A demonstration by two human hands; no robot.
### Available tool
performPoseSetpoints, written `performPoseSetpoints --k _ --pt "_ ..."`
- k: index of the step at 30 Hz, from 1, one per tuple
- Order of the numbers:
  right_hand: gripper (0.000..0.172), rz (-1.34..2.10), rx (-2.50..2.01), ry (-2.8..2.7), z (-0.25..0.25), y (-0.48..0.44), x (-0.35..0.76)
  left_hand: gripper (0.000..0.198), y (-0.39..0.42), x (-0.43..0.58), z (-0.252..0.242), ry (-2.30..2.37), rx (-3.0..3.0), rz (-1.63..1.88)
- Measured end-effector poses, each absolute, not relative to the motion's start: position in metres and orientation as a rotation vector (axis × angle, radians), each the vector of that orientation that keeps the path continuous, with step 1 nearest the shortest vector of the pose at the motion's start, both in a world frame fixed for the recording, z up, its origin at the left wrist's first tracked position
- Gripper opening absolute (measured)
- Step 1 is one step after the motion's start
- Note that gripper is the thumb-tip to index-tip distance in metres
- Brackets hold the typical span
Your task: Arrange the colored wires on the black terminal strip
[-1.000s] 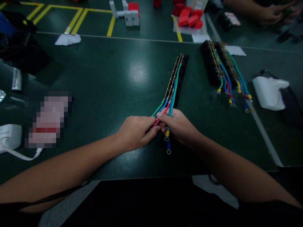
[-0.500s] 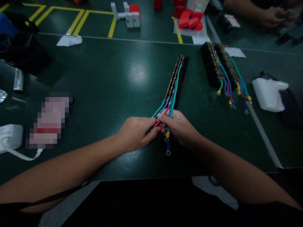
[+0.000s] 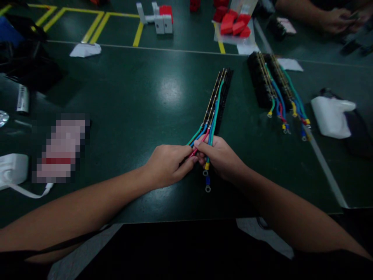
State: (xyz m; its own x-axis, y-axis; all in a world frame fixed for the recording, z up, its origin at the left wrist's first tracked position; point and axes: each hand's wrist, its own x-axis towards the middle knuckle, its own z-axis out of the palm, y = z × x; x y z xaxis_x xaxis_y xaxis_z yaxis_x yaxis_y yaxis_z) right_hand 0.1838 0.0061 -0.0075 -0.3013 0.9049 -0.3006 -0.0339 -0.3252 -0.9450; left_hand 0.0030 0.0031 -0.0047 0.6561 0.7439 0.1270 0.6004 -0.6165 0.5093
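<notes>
A long black terminal strip (image 3: 223, 97) with brass-coloured bars lies before me, slanting away over the green table. Green, blue and red wires (image 3: 215, 116) run from it toward my hands. My left hand (image 3: 171, 163) is closed around wire ends, among them the red one, whose tip shows between thumb and fingers. Touching it, my right hand (image 3: 223, 157) pinches the wires between thumb and curled fingers. Below the right hand dangle a ring terminal with a yellow sleeve (image 3: 206, 167) and one with a blue sleeve (image 3: 208, 182). The left hand's fingers hide some wire ends.
Two similar wired black strips (image 3: 259, 85) lie at the right, near a white device (image 3: 332, 116). A phone (image 3: 62, 147) and a white charger (image 3: 13, 171) are on the left. Red parts (image 3: 233, 25) sit at the back; another person's hands (image 3: 340, 19) are at the upper right.
Hardly anything differs. Both hands keep their hold on the wires, and the dangling ring terminals have shifted very slightly. At the upper right, the other person's hands have moved a little.
</notes>
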Motion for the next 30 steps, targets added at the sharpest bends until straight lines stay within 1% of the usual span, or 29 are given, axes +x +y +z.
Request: performPoseSetpoints --k 6,17,23,30 --pt "0.025 1.721 -1.204 -1.187 -0.0081 0.0057 0.1835 0.030 0.0037 0.0037 -0.0058 1.067 2.378 0.564" --pt "0.025 1.722 -1.198 -1.182 -0.0079 0.0049 0.1839 0.031 0.0026 0.0044 -0.0040 1.083 2.322 0.623" --pt "0.025 1.705 -1.221 -1.201 -0.0059 0.0050 0.1835 0.016 -0.0009 0.0049 -0.0041 1.129 2.246 0.734" --pt "0.022 1.708 -1.239 -1.176 -0.0056 0.0057 0.1826 0.018 -0.0021 0.0045 -0.0049 1.139 2.281 0.806"
